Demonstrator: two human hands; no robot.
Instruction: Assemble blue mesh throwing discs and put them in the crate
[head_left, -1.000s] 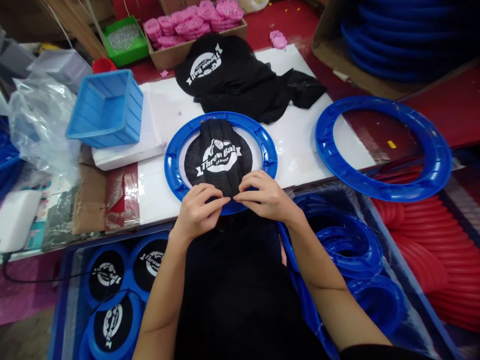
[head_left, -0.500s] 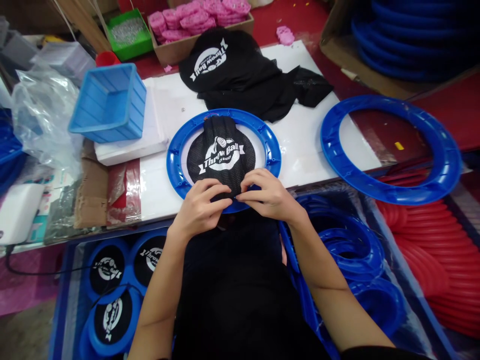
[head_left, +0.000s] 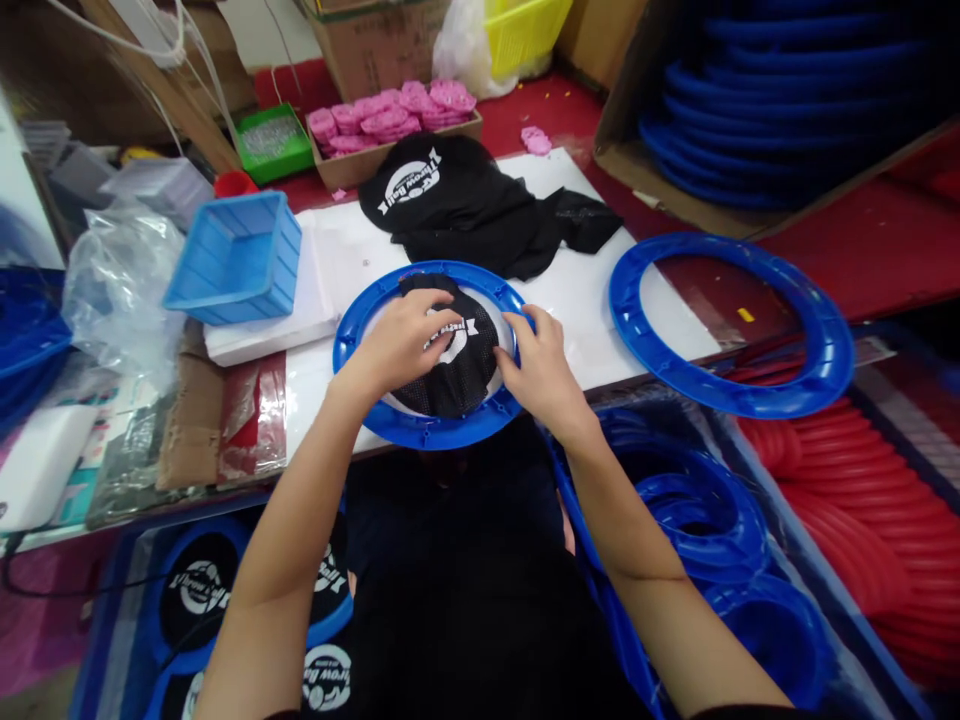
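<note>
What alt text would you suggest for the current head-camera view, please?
A person's left hand rests on black printed mesh inside a blue ring, the right hand at the mesh's edge. More black fabric lies behind; a second ring sits right, a light-blue bin left.

Left side: blue bin [head_left: 217, 290] sits on a flat white box [head_left: 270, 340], crumpled clear bag [head_left: 124, 285] beside it. Behind the bin, red cup [head_left: 235, 183] and green tray [head_left: 301, 155] of small silvery bits [head_left: 270, 138] (too small to ID). Next to that, open carton [head_left: 341, 172] heaped with pink pieces [head_left: 386, 118]; one pink clump [head_left: 535, 140] loose to its right. Yellow basket [head_left: 529, 38] further back. Front left: white device [head_left: 46, 465], black cable [head_left: 82, 592]. Ribbed red stack [head_left: 862, 510] lower right.
</note>
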